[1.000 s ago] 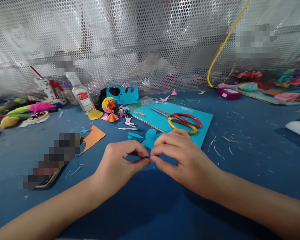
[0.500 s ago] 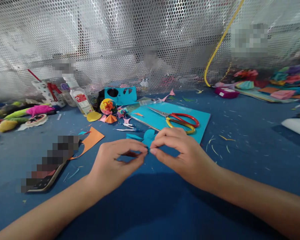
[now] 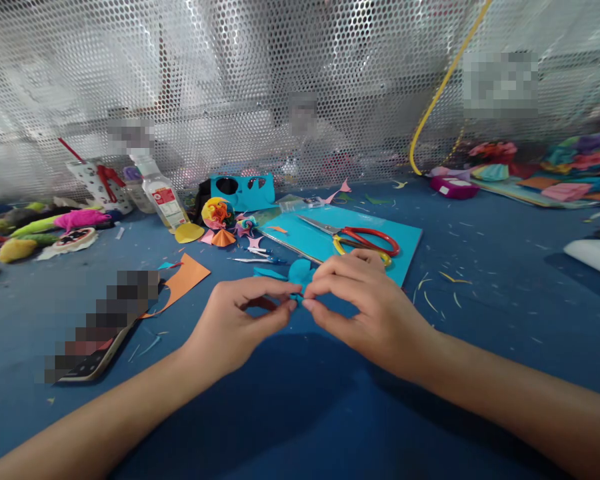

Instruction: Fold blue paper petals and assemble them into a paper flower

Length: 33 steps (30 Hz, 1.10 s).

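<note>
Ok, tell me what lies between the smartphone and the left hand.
In the head view, an orange paper offcut and thin paper slivers lie between the smartphone and left hand.

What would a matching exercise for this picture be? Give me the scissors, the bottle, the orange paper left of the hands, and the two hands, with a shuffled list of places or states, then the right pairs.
Column one
1. Scissors
2. Bottle
3. Orange paper
4. Left hand and right hand

Column two
A. Flat on the table, with a curved cut edge
B. Fingertips close together, by blue paper cut-outs
C. Lying on a light blue sheet
D. Standing toward the mesh screen

Pairs: 1-C, 2-D, 3-A, 4-B
</note>
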Tool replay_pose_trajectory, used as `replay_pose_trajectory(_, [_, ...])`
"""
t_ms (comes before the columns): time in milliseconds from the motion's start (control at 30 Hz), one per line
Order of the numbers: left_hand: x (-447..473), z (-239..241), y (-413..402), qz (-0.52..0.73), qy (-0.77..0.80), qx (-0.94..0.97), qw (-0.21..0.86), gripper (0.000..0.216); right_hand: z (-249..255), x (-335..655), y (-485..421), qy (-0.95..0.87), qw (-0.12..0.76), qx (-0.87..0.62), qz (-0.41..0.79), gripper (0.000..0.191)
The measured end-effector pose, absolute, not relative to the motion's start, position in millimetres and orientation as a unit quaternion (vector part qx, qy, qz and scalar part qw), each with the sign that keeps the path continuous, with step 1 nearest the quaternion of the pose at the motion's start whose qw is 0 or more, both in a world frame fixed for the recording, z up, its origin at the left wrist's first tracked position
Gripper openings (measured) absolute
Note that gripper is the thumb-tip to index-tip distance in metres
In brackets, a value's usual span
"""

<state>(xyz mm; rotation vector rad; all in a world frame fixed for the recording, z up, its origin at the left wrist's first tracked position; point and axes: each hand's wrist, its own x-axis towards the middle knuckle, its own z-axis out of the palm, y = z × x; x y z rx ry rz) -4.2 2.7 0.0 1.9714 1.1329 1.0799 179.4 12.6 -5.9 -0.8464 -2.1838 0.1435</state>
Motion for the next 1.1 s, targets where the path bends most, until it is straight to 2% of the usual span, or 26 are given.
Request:
replay_pose_trajectory(167, [-3.1,0.1,1.1,0.421,0.432,0.742,0.293,0.007,-7.5,180.0,10.2,-0.861,0.382,-0.325,0.086,0.005])
replay_pose_trajectory(400, [-3.7,-1.9,-4.5,0.400,0.453,0.756,0.254,0.009,-10.3,179.0,13.0,-0.872,0.372,-0.297,0.113,0.019])
replay_pose_trajectory(533, [-4.3,-4.4,-4.2,0.418,0.432,0.766,0.225,0.009,-7.6,180.3,11.9,-0.858,0.399,-0.304,0.110,0.010])
replay_pose_trajectory(667, [-4.6,-5.5,-3.0,0.465,0.408,0.761,0.195,0.017,-5.4,183.4,12.2,-0.826,0.457,-0.297,0.144,0.028])
replay_pose_trajectory(800, [-5.9,-6.5,-1.5,0.474,0.397,0.768,0.169,0.022,-9.6,182.5,16.2,-0.823,0.435,-0.309,0.192,0.037])
replay_pose_trajectory(1100, [-10.0,-12.1,6.3,0.453,0.390,0.783,0.172,0.020,-18.8,176.8,19.7,-0.832,0.397,-0.330,0.204,0.014])
